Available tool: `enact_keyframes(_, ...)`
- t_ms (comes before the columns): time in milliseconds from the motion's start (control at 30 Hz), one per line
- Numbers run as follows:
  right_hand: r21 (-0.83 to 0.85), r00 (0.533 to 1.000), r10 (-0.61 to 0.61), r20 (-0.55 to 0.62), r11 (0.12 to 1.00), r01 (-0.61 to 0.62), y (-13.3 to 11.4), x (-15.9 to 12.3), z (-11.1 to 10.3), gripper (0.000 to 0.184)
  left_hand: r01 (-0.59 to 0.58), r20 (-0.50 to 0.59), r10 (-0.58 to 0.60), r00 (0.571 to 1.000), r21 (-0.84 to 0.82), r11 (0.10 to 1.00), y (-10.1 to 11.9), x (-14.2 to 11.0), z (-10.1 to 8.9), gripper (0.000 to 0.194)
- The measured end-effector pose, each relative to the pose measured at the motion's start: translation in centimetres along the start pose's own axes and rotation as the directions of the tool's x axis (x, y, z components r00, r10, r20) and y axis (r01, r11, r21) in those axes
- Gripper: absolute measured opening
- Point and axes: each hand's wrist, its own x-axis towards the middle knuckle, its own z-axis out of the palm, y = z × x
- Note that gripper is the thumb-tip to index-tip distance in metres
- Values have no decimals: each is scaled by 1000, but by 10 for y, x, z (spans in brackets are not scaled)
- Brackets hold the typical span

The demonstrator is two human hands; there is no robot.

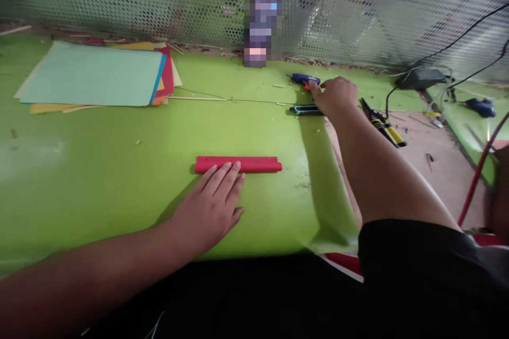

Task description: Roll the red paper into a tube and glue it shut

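My left hand (212, 206) lies flat, its fingertips resting on a rolled piece of red paper (260, 164) on the green table cover. Those fingers are stretched out, not wrapped around the roll. Farther off to the right, my right hand (338, 94) is bent over a blue glue gun (304, 79) with an orange trigger; its fingers close around the back part, which the hand mostly hides. Just below that hand is a utility knife (306, 110), partly covered by the wrist. Yellow-and-black pliers (387, 128) lie to the right of my forearm.
A stack of coloured paper sheets (95, 74) lies at the back left. Behind the table rises a perforated metal panel (178, 5), with a blurred-out upright object (260, 32) before it. A black power adapter (422, 79) and cables are at right. Thin sticks (196, 98) lie mid-table.
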Motion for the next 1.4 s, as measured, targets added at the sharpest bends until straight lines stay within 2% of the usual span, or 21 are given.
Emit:
enact_keyframes(67, 6, 997, -37, -74, 999, 37, -6, -23, -15, 86, 4, -3, -4, 1000, -1, 1000, 0, 0, 0, 71)
enact_keyframes(133, 49, 973, -156, -170, 985, 166, -16, -62, -33, 61, 7, -6, -7, 1000, -6, 1000, 0, 0, 1, 72)
enact_keyframes(200, 121, 928, -302, -220, 935, 333, -31, -115, -49, 41, 10, -1, -10, 1000, -10, 1000, 0, 0, 2, 73)
enact_keyframes(267, 187, 844, -478, -243, 831, 525, -47, -174, -58, 38, 13, 9, -12, 1000, -10, 1000, 0, 1, 2, 74)
enact_keyframes(367, 234, 698, -689, -195, 658, 716, -65, -249, -55, 54, 18, 25, -18, 1000, -19, 1000, 0, 2, 1, 75)
enact_keyframes(400, 234, 657, -737, -162, 618, 751, -69, -265, -51, 63, 22, 26, -21, 999, -26, 999, 0, 2, 1, 75)
enact_keyframes(467, 247, 612, -784, -107, 575, 780, -75, -282, -40, 81, 27, 23, -26, 999, -42, 999, -1, 2, 0, 74)
enact_keyframes(567, 257, 596, -800, -69, 563, 785, -77, -284, -25, 91, 21, 9, -20, 1000, -49, 999, -2, 3, 0, 76)
enact_keyframes(733, 237, 598, -799, -64, 569, 787, -78, -279, -14, 85, 27, 8, -27, 1000, -69, 997, -4, 4, 1, 77)
enact_keyframes(900, 223, 588, -807, -55, 564, 795, -79, -280, -13, 81, 24, 5, -24, 1000, -63, 998, -3, 3, -1, 81)
enact_keyframes(1067, 188, 577, -814, -60, 559, 808, -80, -277, -14, 75, 54, -54, -56, 997, -49, 997, 0, -2, -4, 73)
enact_keyframes(1167, 210, 589, -806, -57, 567, 797, -81, -275, -15, 78, 72, -80, -76, 994, -52, 996, 1, -5, -3, 71)
enact_keyframes(1400, 210, 596, -802, -39, 576, 790, -83, -273, -15, 78, 91, -27, -93, 995, -58, 994, -2, -3, -3, 73)
